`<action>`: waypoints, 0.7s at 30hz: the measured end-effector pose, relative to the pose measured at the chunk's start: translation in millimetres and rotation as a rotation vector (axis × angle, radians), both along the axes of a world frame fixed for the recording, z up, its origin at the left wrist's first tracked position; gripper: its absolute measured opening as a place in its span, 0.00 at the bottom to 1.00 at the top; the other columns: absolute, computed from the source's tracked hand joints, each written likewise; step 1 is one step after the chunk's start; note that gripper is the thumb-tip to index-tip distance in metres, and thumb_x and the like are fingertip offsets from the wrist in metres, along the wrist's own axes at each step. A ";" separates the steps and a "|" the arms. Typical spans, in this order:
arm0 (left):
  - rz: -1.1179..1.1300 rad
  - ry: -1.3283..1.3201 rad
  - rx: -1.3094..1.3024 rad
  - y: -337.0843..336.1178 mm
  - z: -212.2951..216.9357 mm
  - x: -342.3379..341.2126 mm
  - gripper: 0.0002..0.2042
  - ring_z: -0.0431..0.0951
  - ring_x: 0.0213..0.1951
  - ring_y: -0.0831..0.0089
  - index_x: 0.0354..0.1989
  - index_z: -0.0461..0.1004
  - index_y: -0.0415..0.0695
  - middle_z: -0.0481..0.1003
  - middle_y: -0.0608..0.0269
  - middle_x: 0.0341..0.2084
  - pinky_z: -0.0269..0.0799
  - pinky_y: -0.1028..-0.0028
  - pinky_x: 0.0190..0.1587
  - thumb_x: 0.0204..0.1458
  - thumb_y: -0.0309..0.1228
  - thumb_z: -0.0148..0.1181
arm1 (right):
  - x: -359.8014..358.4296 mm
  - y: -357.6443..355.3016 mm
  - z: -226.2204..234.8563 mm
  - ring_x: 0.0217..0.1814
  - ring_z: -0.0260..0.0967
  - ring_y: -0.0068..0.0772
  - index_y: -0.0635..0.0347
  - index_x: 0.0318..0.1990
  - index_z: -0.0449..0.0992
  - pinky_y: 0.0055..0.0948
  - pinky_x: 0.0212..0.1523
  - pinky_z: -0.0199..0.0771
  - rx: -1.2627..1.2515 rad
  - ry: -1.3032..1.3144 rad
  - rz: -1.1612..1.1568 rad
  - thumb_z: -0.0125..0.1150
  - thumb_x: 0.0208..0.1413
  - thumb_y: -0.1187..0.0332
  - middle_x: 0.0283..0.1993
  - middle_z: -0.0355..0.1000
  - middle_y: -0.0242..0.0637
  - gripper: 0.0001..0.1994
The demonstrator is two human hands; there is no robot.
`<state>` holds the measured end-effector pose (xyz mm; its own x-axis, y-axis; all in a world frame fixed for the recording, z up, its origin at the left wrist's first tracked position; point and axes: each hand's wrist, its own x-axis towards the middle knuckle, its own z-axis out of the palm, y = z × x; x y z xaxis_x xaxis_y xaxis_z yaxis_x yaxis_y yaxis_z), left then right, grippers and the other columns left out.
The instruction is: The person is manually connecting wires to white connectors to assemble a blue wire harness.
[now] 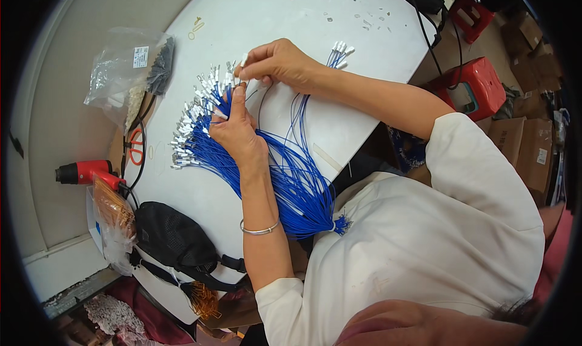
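A large bundle of blue wires [279,191] with white sleeved ends [188,131] fans out across the white table. Its other end is tied together near my shirt. My left hand [239,134] is closed on some of these wires, thumb up, close below their tips. Just above that thumb, my right hand [282,64] pinches a small white wire end [244,59] between thumb and fingers. Beyond my right wrist lies a smaller group of white wire ends [341,50], set apart from the main fan.
At the left are a clear plastic bag [115,73] of small parts, orange-handled scissors [136,147], a red heat gun [91,172] and a black bag [173,237]. Rubber bands [195,28] and scraps lie at the far side. A red stool [473,88] stands right of the white table [254,19].
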<state>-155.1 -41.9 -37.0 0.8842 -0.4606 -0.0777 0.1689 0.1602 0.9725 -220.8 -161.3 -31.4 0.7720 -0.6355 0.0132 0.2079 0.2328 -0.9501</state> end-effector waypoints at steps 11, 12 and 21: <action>0.002 0.019 0.022 -0.3 1.3 0.3 0.06 0.59 0.12 0.90 0.29 0.76 0.40 0.71 0.72 0.15 0.50 0.88 0.12 0.51 0.27 0.67 | 2.3 -1.6 -6.4 0.23 0.63 0.17 0.62 0.31 0.82 0.11 0.26 0.64 -0.036 0.029 0.004 0.73 0.45 0.68 0.28 0.79 0.36 0.09; 0.008 0.026 0.011 -0.3 1.2 0.4 0.06 0.59 0.12 0.90 0.29 0.76 0.40 0.71 0.72 0.15 0.50 0.88 0.12 0.51 0.27 0.67 | 2.5 -2.3 -6.6 0.22 0.62 0.16 0.62 0.32 0.82 0.10 0.26 0.63 -0.033 0.029 0.007 0.72 0.45 0.68 0.29 0.79 0.36 0.09; -0.011 0.043 0.004 2.0 2.6 0.3 0.07 0.65 0.14 0.90 0.34 0.77 0.37 0.76 0.68 0.18 0.53 0.90 0.13 0.52 0.27 0.67 | 0.3 -0.4 -2.0 0.22 0.62 0.14 0.62 0.31 0.83 0.10 0.26 0.63 -0.025 0.033 0.031 0.73 0.45 0.69 0.27 0.78 0.35 0.08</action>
<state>-154.8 -39.8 -34.4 0.8747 -0.4702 -0.1176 0.2124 0.1538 0.9650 -220.6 -161.7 -33.4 0.7916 -0.6111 0.0031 0.1697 0.2148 -0.9618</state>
